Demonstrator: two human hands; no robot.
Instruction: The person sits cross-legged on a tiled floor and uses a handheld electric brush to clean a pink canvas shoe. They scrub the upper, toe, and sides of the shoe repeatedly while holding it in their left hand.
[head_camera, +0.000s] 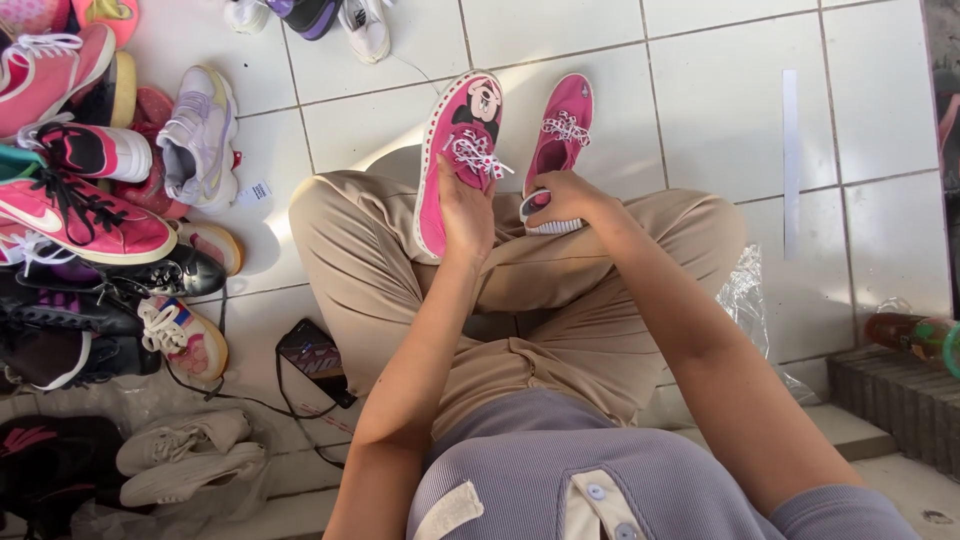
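I see my left hand (467, 212) clasped around a pink sneaker (458, 150) with white laces, held over my lap at about twelve o'clock. Just beside it at one o'clock, my right hand (563, 197) grips the heel of the matching pink sneaker (562, 130). A heap of shoes (95, 200) sits at nine o'clock.

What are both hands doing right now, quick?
Left hand: closed on the left pink shoe.
Right hand: closed on the heel of the right pink shoe.
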